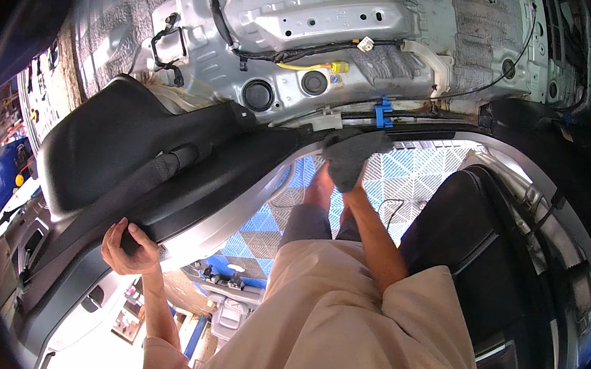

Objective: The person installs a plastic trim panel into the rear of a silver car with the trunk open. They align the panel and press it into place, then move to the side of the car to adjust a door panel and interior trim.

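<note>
My left hand point(131, 248) is closed on the edge of the black pillar trim point(107, 252), its fingers curled beside the seat-belt strap. A dark grey cloth point(356, 158) lies over the black door-sill edge in the middle, and my right hand point(359, 188) is at it. The cloth covers most of that hand, leaving the wrist and forearm in sight. Up along the pillar runs the dark seat belt point(120, 192), which passes into a slot in a large black moulded side trim point(144, 131).
Beyond the sill lies the bare metal car floor point(325, 27) with a black wiring harness, a yellow connector point(339, 68) and a blue clip point(383, 112). A black door panel point(460, 250) stands open at my right. Below is blue, grey and white patterned flooring point(251, 241).
</note>
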{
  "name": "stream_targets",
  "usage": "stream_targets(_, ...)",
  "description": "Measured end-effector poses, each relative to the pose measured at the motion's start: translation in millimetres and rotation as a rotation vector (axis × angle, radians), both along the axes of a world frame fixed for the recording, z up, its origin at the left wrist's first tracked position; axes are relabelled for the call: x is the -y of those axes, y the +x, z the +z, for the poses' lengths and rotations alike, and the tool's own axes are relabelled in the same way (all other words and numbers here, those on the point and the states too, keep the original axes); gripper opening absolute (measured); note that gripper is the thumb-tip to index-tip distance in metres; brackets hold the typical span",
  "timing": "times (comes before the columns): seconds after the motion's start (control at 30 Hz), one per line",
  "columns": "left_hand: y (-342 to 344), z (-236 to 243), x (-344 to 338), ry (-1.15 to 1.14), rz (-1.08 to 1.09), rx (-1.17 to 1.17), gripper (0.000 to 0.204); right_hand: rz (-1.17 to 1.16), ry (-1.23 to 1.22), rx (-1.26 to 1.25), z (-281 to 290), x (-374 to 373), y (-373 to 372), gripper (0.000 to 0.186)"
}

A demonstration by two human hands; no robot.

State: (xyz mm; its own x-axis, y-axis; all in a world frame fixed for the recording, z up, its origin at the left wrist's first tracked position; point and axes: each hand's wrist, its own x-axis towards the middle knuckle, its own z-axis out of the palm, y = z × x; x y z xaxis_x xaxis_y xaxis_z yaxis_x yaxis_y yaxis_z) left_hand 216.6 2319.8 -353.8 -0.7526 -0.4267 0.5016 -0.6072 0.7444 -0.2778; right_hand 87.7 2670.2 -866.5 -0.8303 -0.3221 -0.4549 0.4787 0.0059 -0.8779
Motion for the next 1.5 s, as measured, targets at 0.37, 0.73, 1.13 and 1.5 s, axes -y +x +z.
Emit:
stream_targets(0.37, -1, -1, -1, -0.003, 0.020, -0.010, 0.014, 0.122, -0.205, 0.280, 81, 88, 73, 0.041)
stream_targets(0.73, -1, 0, 0, -0.013, -0.013, 0.012, 0.012, 0.261, -0.003, 0.178, 91, -5, -48, 0.050)
stream_targets(1.13, -2, 0, -1, -0.005, -0.026, 0.006, 0.013, 0.005, 0.128, 0.133, 139, 89, 59, 0.048)
stream_targets(1.5, -7, -3, 2, 0.010, -0.057, -0.021, 0.019, 0.051, 0.146, 0.105, 137, 97, 27, 0.048)
